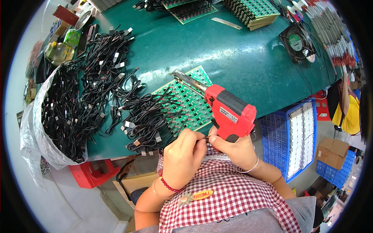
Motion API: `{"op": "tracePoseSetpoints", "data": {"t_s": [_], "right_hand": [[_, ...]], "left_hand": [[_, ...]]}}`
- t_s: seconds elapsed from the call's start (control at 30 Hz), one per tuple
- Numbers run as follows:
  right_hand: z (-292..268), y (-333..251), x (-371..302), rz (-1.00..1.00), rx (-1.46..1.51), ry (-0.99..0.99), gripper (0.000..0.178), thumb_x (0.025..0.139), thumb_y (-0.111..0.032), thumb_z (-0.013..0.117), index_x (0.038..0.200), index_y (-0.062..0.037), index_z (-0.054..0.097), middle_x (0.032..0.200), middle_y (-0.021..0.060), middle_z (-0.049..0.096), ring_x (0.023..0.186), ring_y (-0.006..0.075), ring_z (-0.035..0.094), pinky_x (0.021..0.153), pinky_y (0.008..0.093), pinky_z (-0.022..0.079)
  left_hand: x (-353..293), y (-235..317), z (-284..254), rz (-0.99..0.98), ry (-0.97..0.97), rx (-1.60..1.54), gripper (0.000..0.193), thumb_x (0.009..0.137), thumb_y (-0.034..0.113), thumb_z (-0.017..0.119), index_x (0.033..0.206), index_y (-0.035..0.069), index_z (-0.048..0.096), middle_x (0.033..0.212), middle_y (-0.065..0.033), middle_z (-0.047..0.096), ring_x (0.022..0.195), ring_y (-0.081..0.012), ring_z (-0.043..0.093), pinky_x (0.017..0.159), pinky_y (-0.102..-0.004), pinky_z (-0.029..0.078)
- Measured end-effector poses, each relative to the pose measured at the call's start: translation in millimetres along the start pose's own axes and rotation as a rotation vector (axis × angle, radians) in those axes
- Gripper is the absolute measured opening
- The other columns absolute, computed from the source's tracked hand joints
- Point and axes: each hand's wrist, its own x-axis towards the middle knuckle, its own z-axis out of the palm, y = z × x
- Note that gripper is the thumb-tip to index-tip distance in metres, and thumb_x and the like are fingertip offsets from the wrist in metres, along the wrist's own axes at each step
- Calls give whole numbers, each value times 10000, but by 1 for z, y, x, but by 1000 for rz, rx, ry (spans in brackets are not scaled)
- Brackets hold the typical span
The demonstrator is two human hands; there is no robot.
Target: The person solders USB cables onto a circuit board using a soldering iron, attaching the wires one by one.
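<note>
My right hand (237, 152) is wrapped around the handle of a red and black soldering gun (233, 112), its metal tip pointing to the far left above a green circuit board panel (194, 103). Close beside it, my left hand (179, 155) is closed in a pinch on the thin end of a black cable (206, 137). The right thumb meets that same cable end from the other side. A bunch of black USB cables (145, 116) lies over the panel's left part, their wire ends spread across its rows. My right fingers are partly hidden behind the gun.
More black cables (101, 70) are heaped at left, some in a clear plastic bag (39, 112). Stacked circuit boards (256, 11), a metal ruler (226, 23) and a black fan (296, 42) sit farther back. Blue crates (289, 139) stand right of the table; another person (347, 110) is beyond.
</note>
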Motion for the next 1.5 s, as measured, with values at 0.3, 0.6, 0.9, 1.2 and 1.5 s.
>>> {"op": "tracePoseSetpoints", "data": {"t_s": [0.3,0.6,0.9,1.2,1.5], "right_hand": [[3,-2,5,6,-10,-33,76,840,-82,662,893,-37,631,781,-25,609,712,55,556,640,244,463],[-57,21,-19,-100,-1,99,192,879,-158,681,990,-17,613,878,17,629,808,109,596,729,272,493],[-105,55,-65,39,-108,36,334,799,-171,750,1062,-20,612,909,23,636,806,116,594,730,288,496],[-103,52,-65,80,-197,-70,346,802,-172,742,1094,-34,618,1011,62,591,886,172,582,777,321,478],[-93,45,-61,19,-216,-31,319,818,-234,729,1019,-17,612,833,40,583,712,123,551,635,274,452]], "left_hand": [[0,-10,6,-54,69,-110,129,749,-76,642,823,-6,563,731,-77,569,557,-124,545,495,-247,423],[15,-35,5,3,78,390,116,741,2,647,758,40,538,903,-64,534,601,-232,578,516,-340,456],[16,-40,11,-34,37,466,133,741,-3,627,779,45,509,911,-68,539,632,-252,596,512,-355,472],[17,-42,10,-40,-69,500,138,775,57,618,841,31,500,928,-100,493,667,-248,608,526,-359,509],[22,-37,10,-89,-84,444,110,768,11,579,819,-8,482,912,-147,504,659,-326,587,554,-404,487]]}}
